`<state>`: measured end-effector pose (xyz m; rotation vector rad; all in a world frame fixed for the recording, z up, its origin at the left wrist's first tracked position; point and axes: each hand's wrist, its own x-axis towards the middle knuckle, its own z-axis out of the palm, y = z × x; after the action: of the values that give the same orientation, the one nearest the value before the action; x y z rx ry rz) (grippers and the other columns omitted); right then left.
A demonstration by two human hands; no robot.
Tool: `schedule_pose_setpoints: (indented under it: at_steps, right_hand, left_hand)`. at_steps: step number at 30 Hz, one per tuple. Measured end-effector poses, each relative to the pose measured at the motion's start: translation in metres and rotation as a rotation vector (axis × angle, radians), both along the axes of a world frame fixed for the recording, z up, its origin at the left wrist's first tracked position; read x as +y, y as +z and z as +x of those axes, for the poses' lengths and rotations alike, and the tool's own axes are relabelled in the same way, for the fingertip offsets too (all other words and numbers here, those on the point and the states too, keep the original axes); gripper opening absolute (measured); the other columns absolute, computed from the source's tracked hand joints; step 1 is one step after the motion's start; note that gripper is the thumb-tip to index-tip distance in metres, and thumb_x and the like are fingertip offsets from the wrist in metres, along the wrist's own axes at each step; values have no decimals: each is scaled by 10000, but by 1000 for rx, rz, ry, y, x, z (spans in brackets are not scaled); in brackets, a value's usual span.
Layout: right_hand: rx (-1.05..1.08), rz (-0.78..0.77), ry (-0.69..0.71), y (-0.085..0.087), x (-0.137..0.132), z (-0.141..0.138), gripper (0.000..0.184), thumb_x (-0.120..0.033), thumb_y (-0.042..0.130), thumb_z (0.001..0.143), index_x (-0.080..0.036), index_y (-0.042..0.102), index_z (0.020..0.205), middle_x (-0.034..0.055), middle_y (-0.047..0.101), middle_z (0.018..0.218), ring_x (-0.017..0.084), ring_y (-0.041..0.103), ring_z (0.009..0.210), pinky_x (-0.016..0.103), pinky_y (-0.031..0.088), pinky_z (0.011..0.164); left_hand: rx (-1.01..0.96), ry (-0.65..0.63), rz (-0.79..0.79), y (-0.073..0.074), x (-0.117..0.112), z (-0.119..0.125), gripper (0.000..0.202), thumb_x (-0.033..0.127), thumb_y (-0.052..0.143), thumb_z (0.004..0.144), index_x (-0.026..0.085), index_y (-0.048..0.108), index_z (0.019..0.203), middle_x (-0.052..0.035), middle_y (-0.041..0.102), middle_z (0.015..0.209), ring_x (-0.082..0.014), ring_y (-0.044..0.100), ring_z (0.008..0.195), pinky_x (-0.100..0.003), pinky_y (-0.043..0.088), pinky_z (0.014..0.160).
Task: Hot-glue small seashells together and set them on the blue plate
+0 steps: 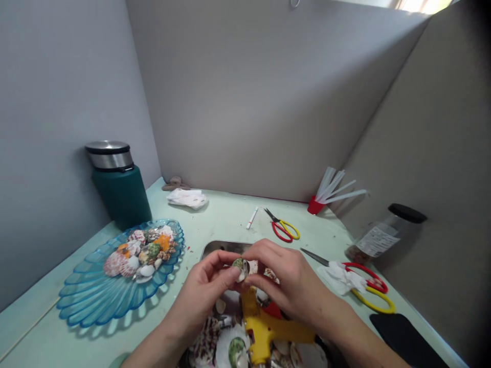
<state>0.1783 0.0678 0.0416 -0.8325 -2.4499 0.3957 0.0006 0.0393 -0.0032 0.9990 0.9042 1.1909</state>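
Observation:
My left hand and my right hand meet over a metal tray at the near middle of the table. Both pinch a small green and white shell between their fingertips, with another pale shell pressed against it on the right. Below the hands a yellow glue gun lies on the tray among several loose shells.
A blue scalloped glass dish of shells sits left, a green flask behind it. Small scissors, larger scissors with tissue, a red cup of white sticks and a tilted jar lie right. Grey partitions enclose the table.

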Motion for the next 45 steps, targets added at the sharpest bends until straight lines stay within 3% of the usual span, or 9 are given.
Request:
schedule_pose_setpoints:
  at_steps: [10,18,22,31,36,40,45]
  right_hand:
    - [-56,13,22,-1,1,1,187,-156,538,853,-166,551,1040,73,605,970,188,566,877,305,451,730]
    - [80,-67,22,2,-3,-3,392,-173,581,846,-222,457,1215,57,590,1069,170,569,886,291,457,759]
    - [60,-77,-29,2,-4,-3,294,-181,592,839,-223,533,1124,39,576,1012,171,561,870,300,447,757]
    - [105,-150,-5,4,-5,-4,284,-114,581,833,-218,554,1096,28,556,1032,145,548,910,268,438,792]
    - [80,-119,-23,1,-3,-3,261,-91,565,828,-204,565,1063,37,578,995,156,560,868,281,439,765]
    - [57,-78,-64,-3,-1,-4,276,-82,555,813,-192,565,1067,50,596,1002,177,565,872,301,441,751]
    - [42,-92,-52,-5,-2,-4,299,-99,555,819,-212,576,1094,44,614,976,175,577,864,300,445,748]
  left_hand:
    - [49,-20,-6,-1,-1,-1,196,288,638,798,172,628,956,5,653,755,-117,615,679,-215,455,664]
    - [-242,-44,-36,0,1,1,171,247,550,860,166,586,1006,-62,637,949,-169,593,830,-314,460,775]
    - [-291,-57,-34,-1,1,0,132,209,526,870,157,585,976,-64,638,936,-161,575,841,-301,441,788]
    - [-251,-92,-14,-4,0,1,158,233,505,886,162,569,1011,-70,625,964,-181,579,871,-319,439,794]
    - [-204,-74,-27,-2,1,4,157,272,526,876,167,566,986,-40,622,863,-149,591,756,-307,459,736]
    - [-124,-15,-20,-1,2,6,185,277,619,811,164,580,953,-23,620,815,-136,594,713,-284,468,701]
    - [-104,-32,-17,0,0,6,243,278,679,756,165,593,954,-26,634,821,-143,610,730,-272,481,701]
